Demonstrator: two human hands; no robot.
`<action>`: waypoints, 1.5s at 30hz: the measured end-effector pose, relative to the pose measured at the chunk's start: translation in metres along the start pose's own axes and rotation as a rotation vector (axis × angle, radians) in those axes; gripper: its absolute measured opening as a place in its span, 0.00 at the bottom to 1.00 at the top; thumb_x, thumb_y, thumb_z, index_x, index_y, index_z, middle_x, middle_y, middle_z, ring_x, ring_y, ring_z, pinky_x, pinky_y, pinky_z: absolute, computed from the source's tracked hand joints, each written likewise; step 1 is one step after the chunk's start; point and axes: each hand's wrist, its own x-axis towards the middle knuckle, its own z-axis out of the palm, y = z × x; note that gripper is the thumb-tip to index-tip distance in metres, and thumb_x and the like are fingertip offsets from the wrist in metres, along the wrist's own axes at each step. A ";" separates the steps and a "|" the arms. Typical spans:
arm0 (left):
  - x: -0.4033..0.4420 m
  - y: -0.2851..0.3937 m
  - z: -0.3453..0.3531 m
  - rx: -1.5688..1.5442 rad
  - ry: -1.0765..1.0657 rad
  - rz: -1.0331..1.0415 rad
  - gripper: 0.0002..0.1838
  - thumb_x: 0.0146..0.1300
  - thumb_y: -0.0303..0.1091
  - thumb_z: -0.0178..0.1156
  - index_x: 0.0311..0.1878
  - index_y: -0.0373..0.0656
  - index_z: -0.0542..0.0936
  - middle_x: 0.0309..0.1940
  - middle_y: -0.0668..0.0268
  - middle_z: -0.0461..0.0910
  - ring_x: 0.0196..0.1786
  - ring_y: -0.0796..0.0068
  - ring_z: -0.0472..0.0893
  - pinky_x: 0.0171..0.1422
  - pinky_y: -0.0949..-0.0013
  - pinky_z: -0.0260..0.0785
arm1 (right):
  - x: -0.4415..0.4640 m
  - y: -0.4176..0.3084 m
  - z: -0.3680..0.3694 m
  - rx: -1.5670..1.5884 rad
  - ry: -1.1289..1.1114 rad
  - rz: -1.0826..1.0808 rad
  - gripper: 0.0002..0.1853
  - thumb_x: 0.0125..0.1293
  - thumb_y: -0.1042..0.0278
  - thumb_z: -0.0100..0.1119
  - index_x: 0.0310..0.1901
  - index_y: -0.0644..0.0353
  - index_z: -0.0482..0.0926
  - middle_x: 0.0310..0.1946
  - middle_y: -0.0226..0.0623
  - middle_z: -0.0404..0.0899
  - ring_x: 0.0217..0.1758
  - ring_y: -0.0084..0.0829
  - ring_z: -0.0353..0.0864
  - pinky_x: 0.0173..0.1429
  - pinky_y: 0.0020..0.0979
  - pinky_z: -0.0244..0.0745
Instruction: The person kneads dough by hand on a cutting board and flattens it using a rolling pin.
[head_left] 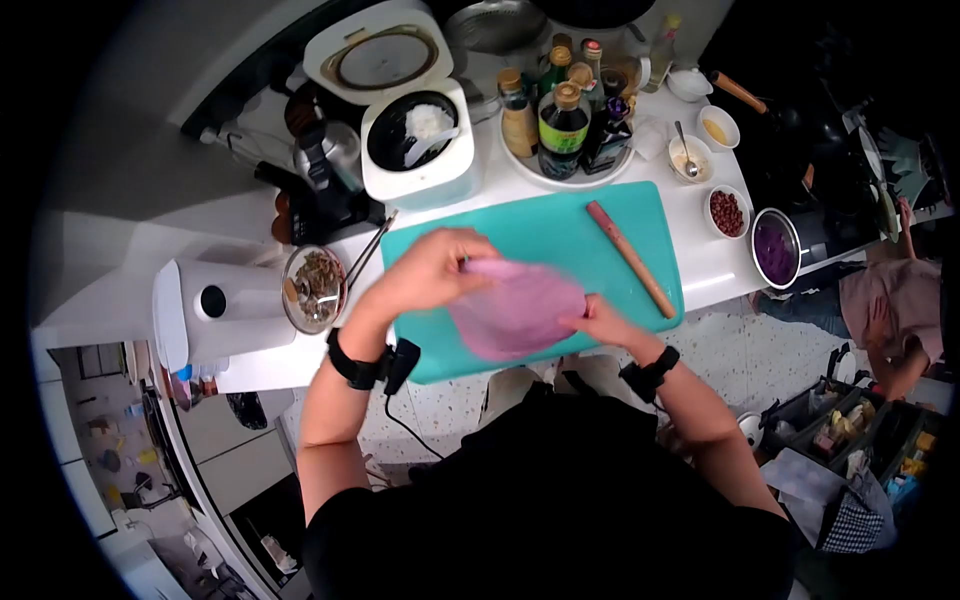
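A thin round sheet of pale purple dough (515,315) is held up over the turquoise cutting mat (540,225), somewhat blurred by motion. My left hand (440,268) pinches its upper left edge between thumb and fingers. At the dough's right edge, my right hand (602,325) grips it with the fingers closed. To the right of the dough lies a wooden rolling pin (632,260), slanted across the mat. Both wrists wear black straps.
Left of the mat stands a bowl of chopped filling (315,290) with chopsticks (370,248). Behind it are an open rice cooker (420,150) and a tray of bottles (563,130). At right sit bowls of red beans (727,212) and purple mash (775,248). Another person (890,310) is at far right.
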 end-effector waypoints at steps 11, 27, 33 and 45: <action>-0.134 -0.002 -0.004 0.293 0.218 0.098 0.16 0.53 0.26 0.74 0.44 0.57 0.92 0.45 0.75 0.88 0.60 0.72 0.80 0.79 0.52 0.57 | -0.086 -0.147 0.059 -0.905 0.317 -0.441 0.16 0.62 0.75 0.63 0.53 0.57 0.86 0.51 0.34 0.85 0.51 0.45 0.85 0.59 0.43 0.81; -0.038 -0.229 0.165 -0.095 0.606 -0.544 0.36 0.62 0.43 0.73 0.66 0.29 0.74 0.59 0.41 0.79 0.58 0.48 0.83 0.61 0.55 0.77 | 0.052 0.086 0.020 -0.280 0.706 0.254 0.27 0.63 0.60 0.67 0.57 0.74 0.77 0.47 0.58 0.81 0.49 0.57 0.83 0.55 0.47 0.79; -0.016 -0.219 0.149 -0.138 0.299 -0.699 0.26 0.63 0.44 0.73 0.56 0.34 0.82 0.44 0.56 0.85 0.45 0.60 0.84 0.52 0.64 0.76 | 0.040 0.064 0.036 -0.566 0.637 0.009 0.19 0.66 0.65 0.65 0.54 0.66 0.73 0.36 0.46 0.81 0.43 0.50 0.84 0.49 0.45 0.77; -0.121 -0.122 0.142 -0.833 0.401 -0.217 0.14 0.76 0.35 0.62 0.57 0.39 0.73 0.47 0.70 0.80 0.50 0.81 0.77 0.57 0.71 0.72 | -0.030 -0.021 0.002 0.012 0.206 -0.168 0.10 0.72 0.70 0.62 0.51 0.59 0.74 0.41 0.25 0.73 0.42 0.17 0.71 0.45 0.23 0.70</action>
